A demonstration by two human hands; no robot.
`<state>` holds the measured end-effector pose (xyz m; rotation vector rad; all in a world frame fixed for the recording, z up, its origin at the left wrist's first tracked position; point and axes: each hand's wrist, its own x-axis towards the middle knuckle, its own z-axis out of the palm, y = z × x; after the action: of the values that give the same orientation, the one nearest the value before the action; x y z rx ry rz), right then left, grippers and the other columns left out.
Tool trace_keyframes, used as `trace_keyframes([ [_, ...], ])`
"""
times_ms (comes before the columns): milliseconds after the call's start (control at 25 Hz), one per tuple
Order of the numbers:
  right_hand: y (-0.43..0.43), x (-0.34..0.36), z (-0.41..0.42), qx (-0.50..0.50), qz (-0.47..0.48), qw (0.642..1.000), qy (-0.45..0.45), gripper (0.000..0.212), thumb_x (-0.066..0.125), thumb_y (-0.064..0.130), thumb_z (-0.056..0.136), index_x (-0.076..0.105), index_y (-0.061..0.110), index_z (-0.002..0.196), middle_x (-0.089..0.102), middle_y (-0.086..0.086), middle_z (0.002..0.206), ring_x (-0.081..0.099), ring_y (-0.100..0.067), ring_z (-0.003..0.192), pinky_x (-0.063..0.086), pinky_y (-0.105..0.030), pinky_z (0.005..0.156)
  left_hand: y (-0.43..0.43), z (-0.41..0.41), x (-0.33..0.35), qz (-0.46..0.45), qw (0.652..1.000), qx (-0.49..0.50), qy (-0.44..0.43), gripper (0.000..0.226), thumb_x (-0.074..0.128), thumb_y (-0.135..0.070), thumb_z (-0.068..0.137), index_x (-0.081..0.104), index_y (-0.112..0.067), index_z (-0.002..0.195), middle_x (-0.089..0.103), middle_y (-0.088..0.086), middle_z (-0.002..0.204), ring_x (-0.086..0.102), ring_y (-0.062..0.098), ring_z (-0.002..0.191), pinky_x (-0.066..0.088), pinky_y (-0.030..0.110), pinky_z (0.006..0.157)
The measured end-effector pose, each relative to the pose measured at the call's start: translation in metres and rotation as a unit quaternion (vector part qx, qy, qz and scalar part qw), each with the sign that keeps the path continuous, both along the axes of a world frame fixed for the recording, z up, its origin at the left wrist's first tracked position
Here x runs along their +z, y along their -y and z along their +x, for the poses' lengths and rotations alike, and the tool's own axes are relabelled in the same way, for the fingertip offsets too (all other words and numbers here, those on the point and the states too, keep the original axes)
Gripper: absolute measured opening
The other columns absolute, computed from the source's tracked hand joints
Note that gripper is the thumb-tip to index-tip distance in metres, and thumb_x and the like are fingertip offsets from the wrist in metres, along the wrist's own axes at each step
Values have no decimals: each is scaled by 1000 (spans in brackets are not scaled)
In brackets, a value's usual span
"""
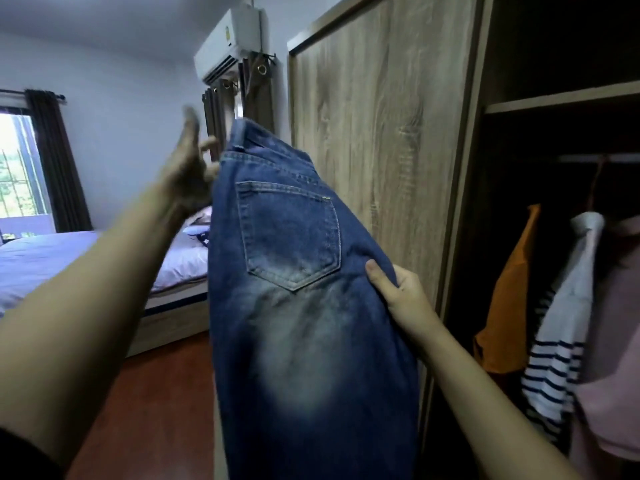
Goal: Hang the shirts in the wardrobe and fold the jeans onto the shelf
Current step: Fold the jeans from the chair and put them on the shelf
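A pair of faded blue jeans (294, 271) hangs upright in front of me, back pocket facing me, waistband at the top. My right hand (398, 292) pinches the jeans' right edge below the pocket. My left hand (188, 168) is raised at the jeans' upper left edge, blurred, fingers spread; whether it touches the denim is unclear. Inside the open wardrobe (381, 116) on the right hang an orange shirt (509, 299), a white navy-striped shirt (561, 323) and a pink shirt (613, 341). A shelf (561, 98) runs above the rail.
A bed (69, 258) with pale sheets stands at the left on a red-brown floor (149, 403). An air conditioner (228, 39) is mounted high on the wall, with dark curtains (256, 95) under it. A curtained window (17, 168) is at far left.
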<state>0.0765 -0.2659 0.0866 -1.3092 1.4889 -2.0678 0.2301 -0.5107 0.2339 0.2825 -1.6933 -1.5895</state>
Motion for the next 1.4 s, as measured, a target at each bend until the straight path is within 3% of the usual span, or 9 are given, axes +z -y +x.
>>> trace_keyframes([
  [120,9,-14,-8,-35,12,998,41,23,55,23,93,69,6,87,72,-8,85,67,-11,77,54,-19,66,-21,7,-130,213,974,-41,72,93,17,-83,77,60,-9,112,64,19,109,62,30,89,46,38,85],
  [240,8,-34,-20,-37,87,994,54,25,56,25,92,69,4,92,73,-9,84,67,-18,81,53,-21,65,-53,15,-200,287,946,-86,128,62,43,-63,85,70,-8,82,67,17,87,66,24,68,48,32,68],
  [360,-22,-42,-36,54,137,988,41,28,65,22,83,65,7,107,73,-8,99,69,-21,94,54,-22,72,-62,22,-195,219,968,-65,108,24,58,-21,79,71,-10,63,68,6,70,65,14,54,49,24,61],
  [560,-55,-63,-43,29,101,994,16,61,79,57,57,69,21,105,72,-5,106,68,-14,101,53,-18,75,-59,44,-193,81,991,-89,64,39,84,-34,56,74,-4,80,72,9,79,68,16,68,53,22,62],
  [720,-56,-59,-36,-29,62,998,4,26,64,29,76,68,20,100,74,2,95,69,-10,92,53,-17,71,-64,40,-191,-36,995,55,74,27,67,-29,85,72,-2,84,72,14,89,62,20,81,48,33,75],
  [840,-63,-39,-35,6,39,999,-18,29,62,18,76,64,17,105,73,3,97,68,-10,94,53,-17,73,-66,41,-172,-79,991,108,21,29,66,-32,85,72,-4,80,70,7,80,59,18,77,48,31,70],
  [1080,-55,-14,-28,65,47,992,-101,68,73,4,69,43,31,123,52,-6,130,58,-14,115,51,-24,87,-77,34,-147,-40,995,66,-55,38,46,-33,98,63,-3,113,64,19,116,60,21,100,49,29,87],
  [1280,-43,-4,-26,53,21,992,-109,49,61,5,86,50,35,123,58,-4,126,57,-20,118,52,-31,90,-70,49,-136,-50,995,46,-69,20,60,-25,90,64,-19,108,71,-5,97,64,10,91,52,22,79],
  [1400,-38,7,-27,45,-9,994,-96,42,48,0,92,49,24,126,66,4,116,61,-12,112,51,-21,85,-77,50,-136,-111,991,33,-68,44,70,-4,76,52,-28,108,70,-15,96,65,4,90,53,20,76],
])
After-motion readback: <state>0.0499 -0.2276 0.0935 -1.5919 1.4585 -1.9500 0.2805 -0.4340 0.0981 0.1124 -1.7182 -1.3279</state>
